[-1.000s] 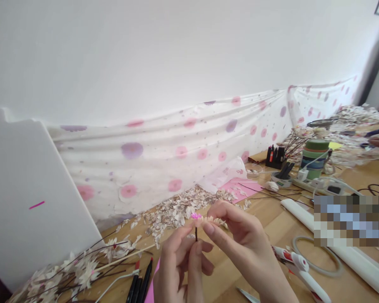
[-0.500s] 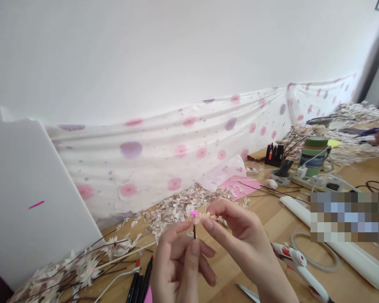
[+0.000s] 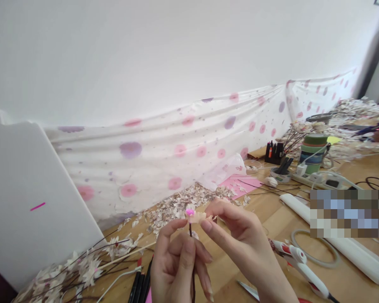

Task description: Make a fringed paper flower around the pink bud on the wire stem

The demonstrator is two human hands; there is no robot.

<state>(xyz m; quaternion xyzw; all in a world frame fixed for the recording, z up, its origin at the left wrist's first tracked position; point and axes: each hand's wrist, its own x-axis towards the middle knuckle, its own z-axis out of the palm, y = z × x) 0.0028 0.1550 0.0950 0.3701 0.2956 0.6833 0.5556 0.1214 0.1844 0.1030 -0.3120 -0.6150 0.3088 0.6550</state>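
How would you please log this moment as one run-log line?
left hand: pinches wire stem | right hand: holds petal strip against pink tip | nearby: glue gun, loose petals

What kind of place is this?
Probably a craft workshop for handmade artificial flowers: a hot glue gun lies on the wooden table, pale petal pieces are heaped by the wall, and finished wire-stemmed flowers lie at the left.

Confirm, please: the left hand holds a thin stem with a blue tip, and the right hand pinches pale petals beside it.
Not quite. The head view shows the tip of the stem is pink, not blue. The left hand does hold the stem, and the right hand pinches pale petals beside it.
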